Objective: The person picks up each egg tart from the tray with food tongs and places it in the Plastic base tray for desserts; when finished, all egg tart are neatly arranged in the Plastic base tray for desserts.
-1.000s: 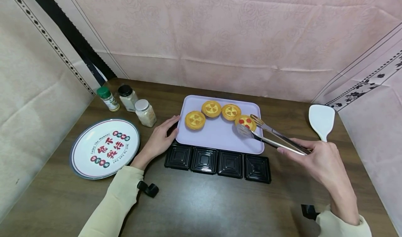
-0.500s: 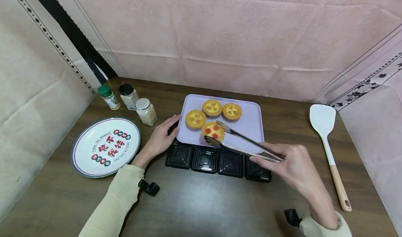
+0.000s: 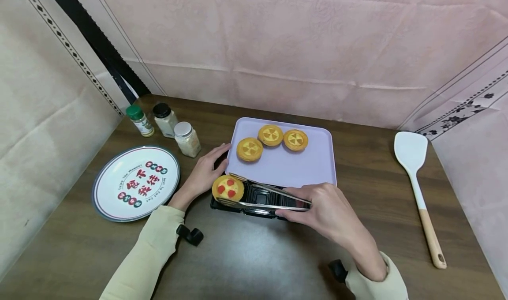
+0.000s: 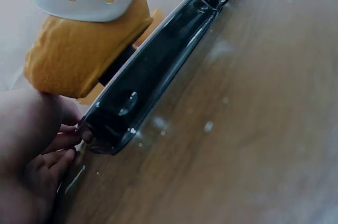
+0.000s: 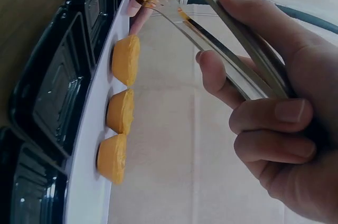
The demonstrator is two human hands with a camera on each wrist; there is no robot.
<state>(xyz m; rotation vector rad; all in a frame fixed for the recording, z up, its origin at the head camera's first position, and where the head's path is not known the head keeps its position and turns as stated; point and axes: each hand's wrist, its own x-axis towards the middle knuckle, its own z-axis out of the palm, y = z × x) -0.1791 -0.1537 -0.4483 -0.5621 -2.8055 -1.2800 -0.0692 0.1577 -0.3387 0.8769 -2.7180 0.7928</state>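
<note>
My right hand (image 3: 325, 207) grips metal tongs (image 3: 274, 188) with slotted ends. Between those ends is a yellow tart (image 3: 228, 188) dotted with red pieces. It is over the leftmost compartment of the black compartment tray (image 3: 262, 197); in the left wrist view, the tart (image 4: 79, 55) appears tilted above the tray's rim. My left hand (image 3: 204, 172) rests at the left edge of the lilac tray (image 3: 301, 167), fingers touching near the black tray's corner. Several compartments are partly hidden by the tongs and right hand. Three plain yellow tarts (image 3: 271, 135) sit on the lilac tray.
A round white plate (image 3: 136, 181) with red lettering lies at the left. Behind it stand a green-capped jar (image 3: 140, 121), a black-capped jar (image 3: 165, 121) and a white-capped jar (image 3: 188, 140). At the right lies a white spatula (image 3: 412, 154) with a wooden handle.
With the tongs, my right hand has carried the red-dotted tart leftward and nearer, from the lilac tray to the left end of the black tray. The left hand has stayed in place.
</note>
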